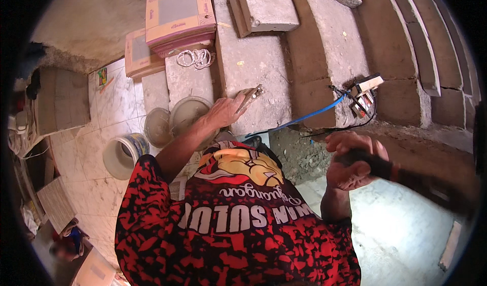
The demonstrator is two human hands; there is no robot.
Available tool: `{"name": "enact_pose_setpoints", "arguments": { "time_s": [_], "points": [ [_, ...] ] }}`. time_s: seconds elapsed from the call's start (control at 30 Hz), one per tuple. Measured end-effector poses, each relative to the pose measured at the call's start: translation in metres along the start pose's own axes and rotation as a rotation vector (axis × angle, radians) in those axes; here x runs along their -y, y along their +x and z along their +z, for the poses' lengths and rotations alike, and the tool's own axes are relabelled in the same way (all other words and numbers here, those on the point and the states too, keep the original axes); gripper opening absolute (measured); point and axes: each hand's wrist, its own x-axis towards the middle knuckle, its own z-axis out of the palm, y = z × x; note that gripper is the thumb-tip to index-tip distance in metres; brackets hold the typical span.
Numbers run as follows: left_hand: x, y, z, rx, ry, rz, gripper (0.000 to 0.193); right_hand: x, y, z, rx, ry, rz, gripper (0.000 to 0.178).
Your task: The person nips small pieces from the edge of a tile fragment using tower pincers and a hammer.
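My left hand (226,114) is closed round a short, flat, greyish-brown piece (248,98) with a pale tip, held against the top of a concrete step (256,65). I cannot make out its kind. On the right, my right hand (355,159) is raised and wrapped round the dark handle of a tool (406,177). That tool reaches toward the right rim of the view and is smeared by motion, so its far end does not show clearly.
A blue cable (309,115) runs to a white block and small electrical parts (362,101) on the steps. Grey buckets (188,112) and a white bucket (119,156) stand left. Cardboard boxes (180,9) and coiled white cord (195,59) lie beyond. Concrete slabs (266,7) rest on the steps.
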Motion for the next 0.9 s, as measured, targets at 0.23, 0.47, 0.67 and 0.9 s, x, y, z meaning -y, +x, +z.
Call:
{"name": "enact_pose_setpoints", "arguments": {
  "time_s": [0.23,0.47,0.67,0.9],
  "points": [
    [0.002,-0.003,0.007,0.005,-0.051,0.004,0.031,-0.084,-0.073,-0.014,0.749,-0.748,0.604,0.034],
    [0.010,-0.004,0.009,-0.022,0.028,0.037,0.031,0.004,0.021,-0.010,0.055,0.193,-0.114,0.035],
    [-0.017,0.000,0.000,-0.012,-0.077,-0.036,0.030,-0.077,-0.069,-0.010,0.673,-0.620,0.373,0.037],
    [0.008,-0.013,0.018,-0.044,-0.031,-0.013,0.031,0.011,0.021,-0.016,0.338,-0.438,0.023,0.029]
  ]
}}
